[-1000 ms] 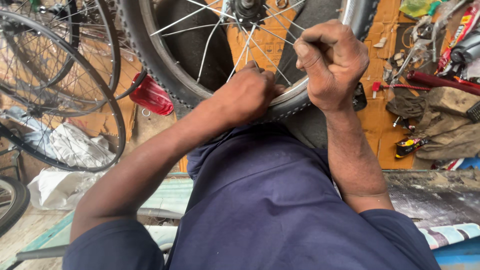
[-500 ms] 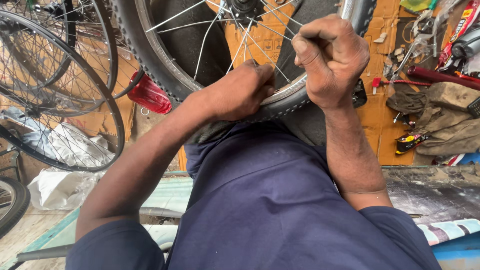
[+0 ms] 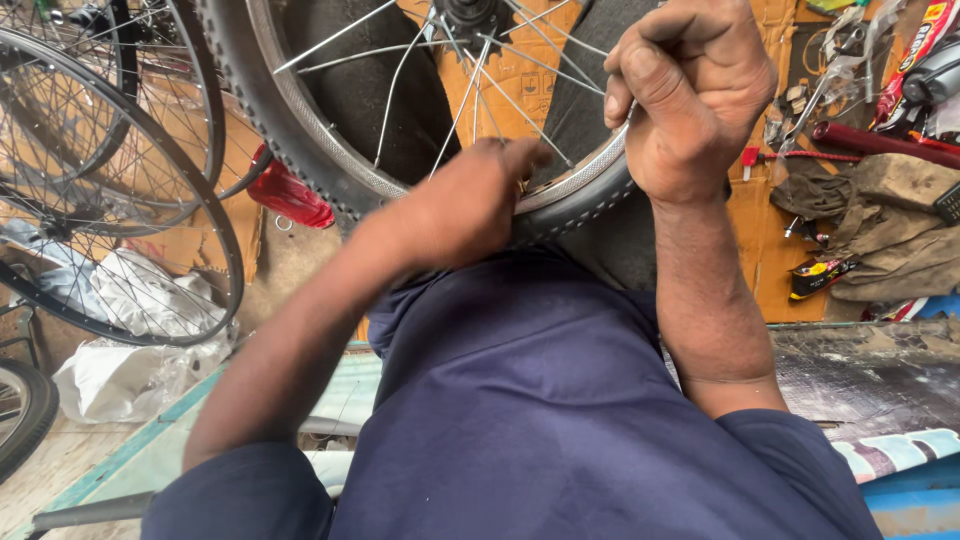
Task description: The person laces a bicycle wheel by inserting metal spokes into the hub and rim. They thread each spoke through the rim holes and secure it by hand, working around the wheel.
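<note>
A: Wheel (image 3: 330,150) first. It stands upright against the person's lap, tyre on, rim bottom pressed to the blue shirt (image 3: 560,400). Position unchanged across the last second.

B: Hands?

A: Right hand (image 3: 690,95) is a closed fist at the rim's right side, fingers curled tight, apparently on a spoke or small tool; what it holds I cannot tell. It has crept slightly upward and toward the hub since a second ago.

B: And the left?

A: Left hand (image 3: 465,205) lies over the rim's lower edge, fingers bent around the tyre and rim, gripping. Blurred now, so in motion; it has slid a little left along the rim.

B: Reading?

A: Judgement only: work on the spokes continues, one hand steadying the rim, the other twisting.

B: Surroundings?

A: Bare rims (image 3: 110,190) at left, red bottle (image 3: 292,197) beneath them, rags (image 3: 880,230) at right.
</note>
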